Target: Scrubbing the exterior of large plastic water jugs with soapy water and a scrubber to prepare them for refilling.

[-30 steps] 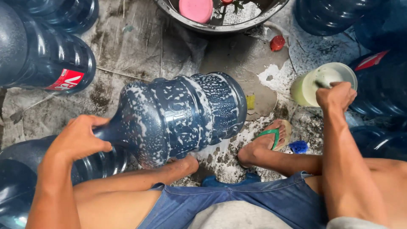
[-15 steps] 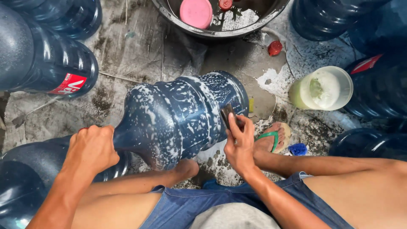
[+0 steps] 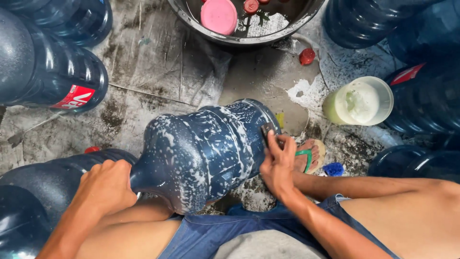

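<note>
Scrubber [image 3: 266, 130] now pressed on soapy blue jug [image 3: 206, 153] by right hand [image 3: 278, 165], fingers closed, moved off cup [image 3: 359, 101]: scrubbing begun. Left hand [image 3: 105, 187] wrapped around jug neck, mid-floor.

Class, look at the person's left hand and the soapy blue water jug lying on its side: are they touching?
Touching. The head view shows the left hand wrapped around the neck of the soapy water jug, with no gap visible.

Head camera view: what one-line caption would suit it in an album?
Left hand grips the neck of a soapy blue water jug lying on its side while right hand presses a dark scrubber against it.
</note>
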